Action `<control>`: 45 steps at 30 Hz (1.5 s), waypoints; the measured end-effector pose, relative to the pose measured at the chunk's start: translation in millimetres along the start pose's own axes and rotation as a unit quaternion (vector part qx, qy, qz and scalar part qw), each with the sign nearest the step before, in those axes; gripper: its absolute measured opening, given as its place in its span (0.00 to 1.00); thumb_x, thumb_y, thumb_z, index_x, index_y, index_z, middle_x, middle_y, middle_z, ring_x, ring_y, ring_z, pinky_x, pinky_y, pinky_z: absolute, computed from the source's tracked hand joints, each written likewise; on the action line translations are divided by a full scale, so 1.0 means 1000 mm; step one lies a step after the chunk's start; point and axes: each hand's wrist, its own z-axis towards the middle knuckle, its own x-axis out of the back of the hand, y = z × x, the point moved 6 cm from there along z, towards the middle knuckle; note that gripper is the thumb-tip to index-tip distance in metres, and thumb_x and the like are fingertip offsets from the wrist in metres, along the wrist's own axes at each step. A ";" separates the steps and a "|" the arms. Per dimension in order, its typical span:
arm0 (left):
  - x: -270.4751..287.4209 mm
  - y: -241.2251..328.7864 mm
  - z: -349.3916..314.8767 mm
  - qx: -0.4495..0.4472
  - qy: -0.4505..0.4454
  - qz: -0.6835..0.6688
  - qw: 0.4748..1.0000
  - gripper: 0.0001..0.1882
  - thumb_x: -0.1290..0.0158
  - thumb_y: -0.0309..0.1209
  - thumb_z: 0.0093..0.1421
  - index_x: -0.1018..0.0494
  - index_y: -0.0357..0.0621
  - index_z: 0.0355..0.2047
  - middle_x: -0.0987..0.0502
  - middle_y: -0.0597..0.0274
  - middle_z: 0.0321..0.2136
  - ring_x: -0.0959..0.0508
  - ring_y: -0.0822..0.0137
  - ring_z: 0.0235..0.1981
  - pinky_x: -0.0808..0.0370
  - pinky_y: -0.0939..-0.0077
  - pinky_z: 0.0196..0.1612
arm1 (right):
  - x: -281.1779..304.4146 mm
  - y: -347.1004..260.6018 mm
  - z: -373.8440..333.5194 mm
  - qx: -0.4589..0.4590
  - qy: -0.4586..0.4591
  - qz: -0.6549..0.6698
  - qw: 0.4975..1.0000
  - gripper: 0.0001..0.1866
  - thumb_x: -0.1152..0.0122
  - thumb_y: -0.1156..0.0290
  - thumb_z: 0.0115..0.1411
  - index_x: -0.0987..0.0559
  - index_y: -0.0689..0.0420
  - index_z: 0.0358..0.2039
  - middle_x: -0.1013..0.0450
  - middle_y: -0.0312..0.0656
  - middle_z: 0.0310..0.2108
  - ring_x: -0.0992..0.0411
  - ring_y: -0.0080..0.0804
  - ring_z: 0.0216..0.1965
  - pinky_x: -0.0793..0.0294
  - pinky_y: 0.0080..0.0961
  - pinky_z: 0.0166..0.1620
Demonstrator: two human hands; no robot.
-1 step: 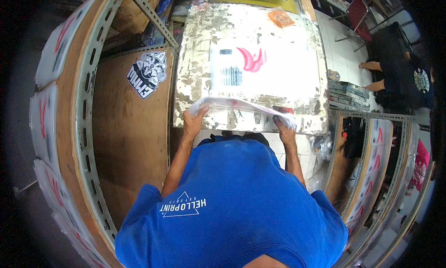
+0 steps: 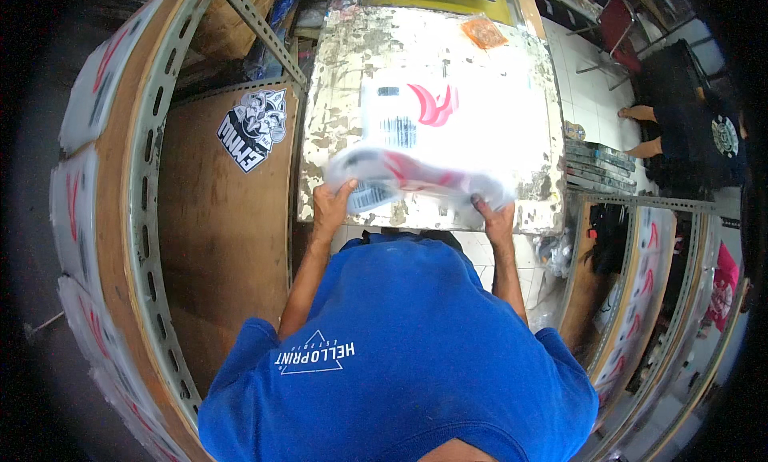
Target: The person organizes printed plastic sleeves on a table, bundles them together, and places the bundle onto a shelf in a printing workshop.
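Observation:
My left hand (image 2: 329, 208) and my right hand (image 2: 497, 220) hold a limp white sheet (image 2: 416, 175) with pink and dark print by its two near corners. The thumbs press on top. It sags and is smeared by motion, raised over the near edge of the work table, so I cannot tell whether it is cloth or plastic. Beyond it, a second white sheet (image 2: 400, 106) with a pink curved mark and dark lines of print lies flat on the table (image 2: 336, 70). Dark stains show on my right thumb.
An orange flat piece (image 2: 484, 32) lies at the table's far right. To the left stands a metal rack (image 2: 148, 222) with printed white sheets (image 2: 74, 202) on its shelf edge. At right are a stack of flat frames (image 2: 596, 166), more shelving, and another person (image 2: 680, 126).
The held sheet has swung up and spread, so more of its pink and dark print shows. My hands have stayed almost in place.

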 end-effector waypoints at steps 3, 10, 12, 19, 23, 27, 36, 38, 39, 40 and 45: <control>-0.006 0.007 0.032 0.036 -0.032 -0.009 0.999 0.15 0.41 0.32 0.58 0.21 0.31 0.39 0.18 0.58 0.30 0.22 0.71 0.29 0.26 0.73 0.33 | 0.003 -0.024 0.039 0.026 -0.005 0.012 1.000 0.16 0.37 0.79 0.53 0.24 0.66 0.44 0.22 0.41 0.34 0.26 0.27 0.37 0.26 0.24 0.42; -0.040 0.029 0.122 0.104 -0.079 -0.057 0.990 0.14 0.40 0.28 0.55 0.22 0.31 0.39 0.19 0.58 0.29 0.21 0.69 0.29 0.26 0.73 0.34 | 0.002 -0.053 0.155 0.011 0.009 -0.153 0.988 0.26 0.35 0.73 0.50 0.29 0.67 0.49 0.24 0.54 0.41 0.24 0.42 0.42 0.26 0.33 0.47; -0.041 -0.001 0.149 0.054 -0.067 -0.055 0.995 0.14 0.40 0.28 0.55 0.22 0.31 0.39 0.18 0.57 0.30 0.21 0.68 0.29 0.25 0.71 0.35 | -0.007 -0.053 0.180 0.019 0.008 -0.212 0.977 0.29 0.34 0.70 0.49 0.30 0.68 0.50 0.24 0.58 0.43 0.24 0.48 0.44 0.27 0.35 0.49; -0.063 0.017 0.160 0.106 -0.073 0.054 0.990 0.15 0.39 0.29 0.53 0.22 0.34 0.41 0.17 0.51 0.34 0.18 0.63 0.34 0.24 0.69 0.39 | -0.011 -0.045 0.204 -0.007 0.022 -0.296 0.955 0.35 0.33 0.66 0.47 0.33 0.71 0.53 0.26 0.64 0.45 0.26 0.56 0.48 0.29 0.39 0.52; -0.064 0.015 0.163 0.065 -0.059 0.076 0.993 0.15 0.39 0.30 0.53 0.21 0.36 0.40 0.18 0.47 0.34 0.18 0.58 0.36 0.24 0.67 0.41 | -0.017 -0.047 0.205 -0.008 0.008 -0.307 0.952 0.35 0.34 0.66 0.47 0.33 0.71 0.53 0.27 0.66 0.44 0.27 0.58 0.49 0.29 0.41 0.52; -0.065 0.019 0.164 0.088 -0.077 0.141 0.983 0.17 0.38 0.30 0.52 0.22 0.36 0.42 0.18 0.46 0.35 0.18 0.55 0.38 0.24 0.63 0.42 | -0.016 -0.050 0.201 -0.014 0.015 -0.319 0.948 0.34 0.34 0.67 0.46 0.33 0.70 0.52 0.26 0.66 0.43 0.27 0.60 0.47 0.29 0.41 0.51; -0.071 0.087 0.147 -0.148 0.056 0.348 0.924 0.34 0.32 0.35 0.43 0.30 0.41 0.51 0.29 0.50 0.49 0.30 0.48 0.51 0.32 0.57 0.53 | -0.015 -0.048 0.205 -0.025 -0.001 -0.304 0.952 0.33 0.36 0.68 0.46 0.33 0.67 0.52 0.25 0.64 0.40 0.25 0.59 0.45 0.28 0.42 0.49; -0.085 0.100 0.147 -0.218 -0.033 0.284 0.933 0.37 0.31 0.36 0.41 0.31 0.41 0.52 0.32 0.48 0.52 0.34 0.49 0.55 0.34 0.56 0.56 | -0.015 -0.045 0.206 -0.028 -0.005 -0.301 0.953 0.32 0.36 0.68 0.46 0.33 0.67 0.52 0.25 0.64 0.40 0.26 0.59 0.45 0.28 0.42 0.49; -0.095 0.098 0.146 -0.234 -0.064 0.300 0.923 0.38 0.30 0.36 0.38 0.30 0.43 0.51 0.31 0.52 0.51 0.32 0.50 0.53 0.33 0.56 0.54 | -0.015 -0.044 0.205 -0.030 -0.004 -0.299 0.954 0.32 0.36 0.68 0.46 0.33 0.67 0.52 0.25 0.64 0.40 0.26 0.59 0.44 0.28 0.42 0.49; -0.105 0.096 0.144 -0.235 -0.100 0.309 0.916 0.37 0.29 0.35 0.37 0.29 0.44 0.51 0.31 0.53 0.50 0.32 0.51 0.52 0.32 0.57 0.53 | -0.016 -0.044 0.204 -0.030 -0.003 -0.297 0.954 0.32 0.36 0.68 0.47 0.33 0.67 0.52 0.25 0.64 0.40 0.26 0.59 0.44 0.28 0.42 0.49; -0.132 0.074 0.137 -0.226 -0.185 0.343 0.893 0.33 0.29 0.35 0.36 0.25 0.49 0.47 0.31 0.60 0.49 0.31 0.56 0.52 0.31 0.60 0.51 | -0.017 -0.044 0.208 -0.006 -0.002 -0.321 0.947 0.32 0.38 0.69 0.47 0.35 0.67 0.53 0.25 0.66 0.36 0.25 0.62 0.42 0.27 0.44 0.47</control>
